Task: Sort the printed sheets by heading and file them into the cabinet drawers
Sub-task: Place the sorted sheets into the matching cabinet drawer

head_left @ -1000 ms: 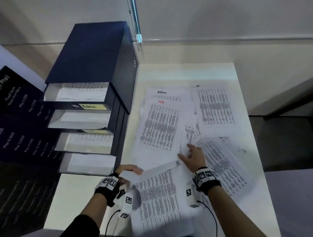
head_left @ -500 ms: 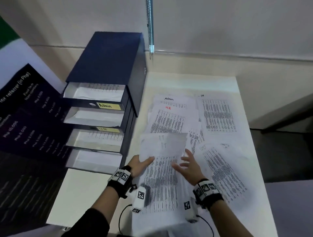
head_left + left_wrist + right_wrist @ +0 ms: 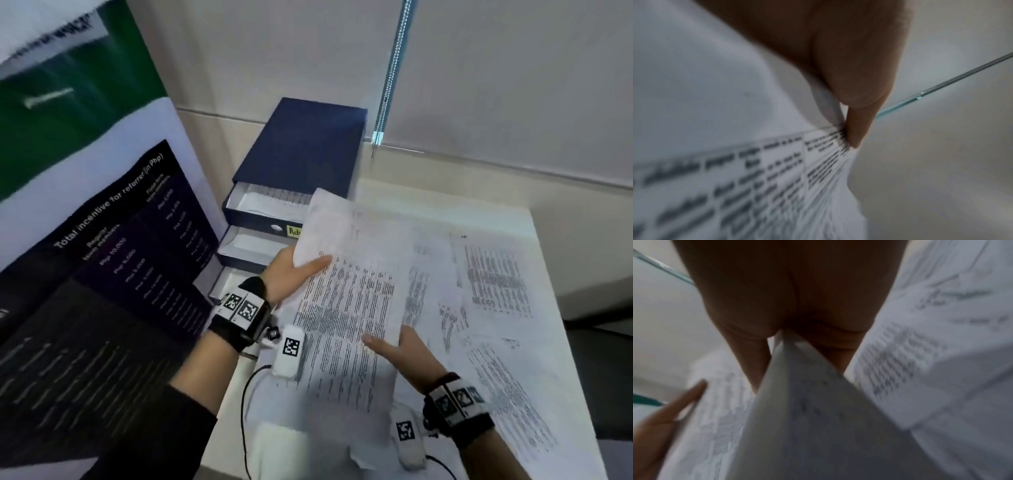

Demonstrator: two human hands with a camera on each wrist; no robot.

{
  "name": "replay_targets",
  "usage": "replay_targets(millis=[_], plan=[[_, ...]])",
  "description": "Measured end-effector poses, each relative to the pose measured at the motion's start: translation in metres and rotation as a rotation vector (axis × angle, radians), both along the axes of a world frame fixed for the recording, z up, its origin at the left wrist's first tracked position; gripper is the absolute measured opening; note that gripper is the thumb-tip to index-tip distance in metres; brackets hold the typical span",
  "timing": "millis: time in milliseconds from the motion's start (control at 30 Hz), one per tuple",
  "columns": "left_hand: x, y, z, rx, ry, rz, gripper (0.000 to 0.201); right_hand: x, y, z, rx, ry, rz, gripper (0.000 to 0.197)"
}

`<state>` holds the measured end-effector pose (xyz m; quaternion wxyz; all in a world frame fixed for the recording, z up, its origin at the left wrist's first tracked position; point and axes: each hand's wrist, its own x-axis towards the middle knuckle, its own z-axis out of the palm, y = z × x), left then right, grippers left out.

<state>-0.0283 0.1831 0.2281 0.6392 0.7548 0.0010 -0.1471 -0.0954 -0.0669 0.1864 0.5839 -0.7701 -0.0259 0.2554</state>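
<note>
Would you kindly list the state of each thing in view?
Held sheets: lifted, gripped by both hands.
Left hand: pinching the sheets' left edge.
Right hand: pinching their right edge.
Cabinet drawers: pulled open.
Loose sheets: flat on the table.

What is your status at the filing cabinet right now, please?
Left hand and right hand both pinch one printed sheet, lifted off the table. Cabinet drawers open. Sheet's upper corner covers the top drawer's label.

Poster (image 3: 113, 219): to your left, dark panel headed "Total incentive for referrer", Php amounts listed.
Blind chain (image 3: 390, 75): hangs by the wall ahead.
Tabletop (image 3: 428, 202): white.
</note>
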Motion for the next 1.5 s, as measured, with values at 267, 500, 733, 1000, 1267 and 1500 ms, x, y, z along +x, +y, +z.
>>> replay_targets(millis=[267,500,733,1000,1267,1500], plan=[[-0.104,0.146,-0.125,0.426,0.349,-0.229,0.067,-0.071,0.108,-0.107,-0.082,0.407,0.352,0.054],[-0.194,0.209,-0.175,0.301,0.574,-0.025,0.046,-0.121,0.174,-0.154,0.130,0.829,0.254,0.054],[-0.202,0.233,-0.194,0.193,0.588,0.106,0.081,-0.108,0.173,-0.151,0.237,0.850,-0.106,0.049],[-0.170,0.239,-0.166,0.110,0.589,-0.134,0.052,-0.097,0.174,-0.125,0.272,0.925,-0.169,0.033],[-0.170,0.267,-0.157,0.288,0.675,-0.152,0.058,-0.117,0.205,-0.126,0.357,0.966,-0.138,0.045],[-0.176,0.263,-0.148,0.099,0.698,-0.134,0.039,-0.093,0.203,-0.115,0.457,0.980,-0.232,0.043]])
